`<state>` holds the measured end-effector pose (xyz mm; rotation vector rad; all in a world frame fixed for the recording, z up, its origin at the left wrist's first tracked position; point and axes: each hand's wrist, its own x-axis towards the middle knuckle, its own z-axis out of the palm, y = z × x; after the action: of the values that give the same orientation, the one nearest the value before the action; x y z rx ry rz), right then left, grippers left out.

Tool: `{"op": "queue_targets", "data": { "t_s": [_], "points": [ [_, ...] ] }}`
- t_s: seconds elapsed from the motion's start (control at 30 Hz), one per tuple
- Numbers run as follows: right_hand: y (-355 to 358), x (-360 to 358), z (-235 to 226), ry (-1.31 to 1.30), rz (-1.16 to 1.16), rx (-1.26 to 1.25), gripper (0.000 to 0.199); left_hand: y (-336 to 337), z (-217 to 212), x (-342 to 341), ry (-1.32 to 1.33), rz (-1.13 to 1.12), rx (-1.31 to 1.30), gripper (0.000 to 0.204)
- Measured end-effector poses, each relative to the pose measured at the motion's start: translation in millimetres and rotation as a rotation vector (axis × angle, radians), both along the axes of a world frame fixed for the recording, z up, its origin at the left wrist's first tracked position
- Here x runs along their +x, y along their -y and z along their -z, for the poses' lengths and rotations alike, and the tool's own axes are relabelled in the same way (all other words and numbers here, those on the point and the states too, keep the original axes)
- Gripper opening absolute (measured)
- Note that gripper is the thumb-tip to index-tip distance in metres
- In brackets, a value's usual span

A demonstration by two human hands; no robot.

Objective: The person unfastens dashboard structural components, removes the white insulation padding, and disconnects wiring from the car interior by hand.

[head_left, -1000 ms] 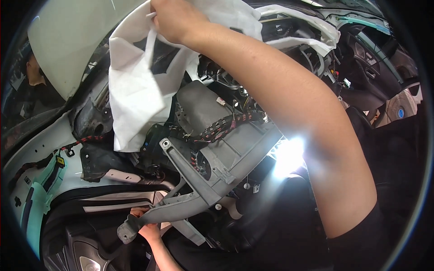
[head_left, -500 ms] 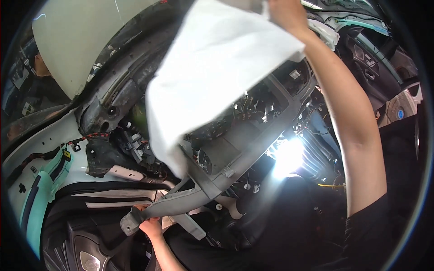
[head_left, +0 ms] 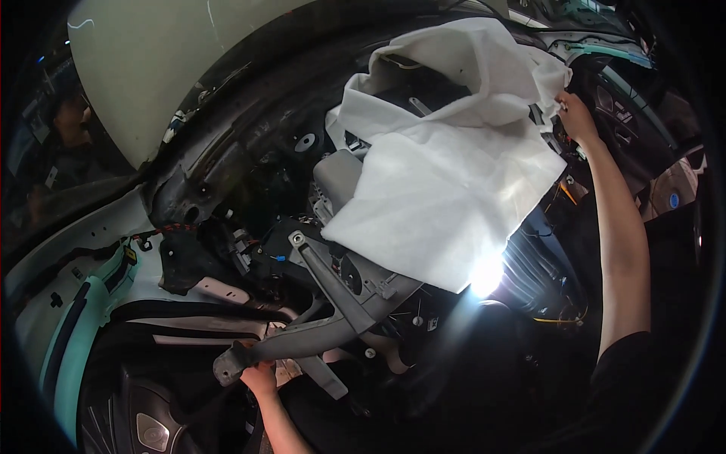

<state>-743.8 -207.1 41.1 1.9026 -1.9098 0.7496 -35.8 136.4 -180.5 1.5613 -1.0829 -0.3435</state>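
White cloth [head_left: 446,189], one, pinched by right hand [head_left: 576,117], left hand [head_left: 259,377] gripping one grey bracket [head_left: 302,340]

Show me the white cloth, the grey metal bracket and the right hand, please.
white cloth [head_left: 446,197], head view, middle of its flat lower panel.
grey metal bracket [head_left: 333,284], head view, its diagonal arm.
right hand [head_left: 576,117], head view, back of hand.

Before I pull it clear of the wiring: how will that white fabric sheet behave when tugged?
Probably floppy: the white fabric sheet drapes and folds over the parts beneath. Likely light, since the right hand lifts one edge by the fingertips. It may snag, as it lies over brackets and cables.
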Motion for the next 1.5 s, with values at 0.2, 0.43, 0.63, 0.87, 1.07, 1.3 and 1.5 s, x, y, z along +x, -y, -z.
{"op": "queue_targets", "data": {
  "t_s": [0.2,0.43,0.63,0.87,1.07,1.3,1.5],
  "points": [
    [-38.3,62.0,-0.7,0.102,-0.124,0.068,0.038,6.4,-22.2,-19.0,0.021,-0.015,-0.084,0.028],
    [-124.9,203.9,0.2,-0.256,-0.403,0.333,0.110,1.2,-5.6,-2.3,0.116,0.012,-0.078,0.042],
    [-112.4,236.7,7.3,-0.404,-0.480,0.660,0.064,0.1,4.3,3.9,0.069,0.019,0.000,0.076],
    [-84.1,234.1,-27.0,-0.153,-0.562,0.466,0.025,3.7,-6.5,3.8,0.250,0.022,-0.037,0.067],
    [-21.5,267.6,-98.0,0.284,-0.157,-0.078,0.030,7.1,-11.0,-3.0,0.270,-0.034,-0.026,0.058],
    [99.0,173.2,-95.7,0.351,-0.069,-0.412,0.030,9.1,-0.2,2.9,0.200,0.036,-0.040,0.034],
    [87.9,212.6,-84.7,0.837,-0.319,-0.281,0.043,11.5,-13.4,-5.7,0.204,0.025,-0.030,0.024]
  ]
}}
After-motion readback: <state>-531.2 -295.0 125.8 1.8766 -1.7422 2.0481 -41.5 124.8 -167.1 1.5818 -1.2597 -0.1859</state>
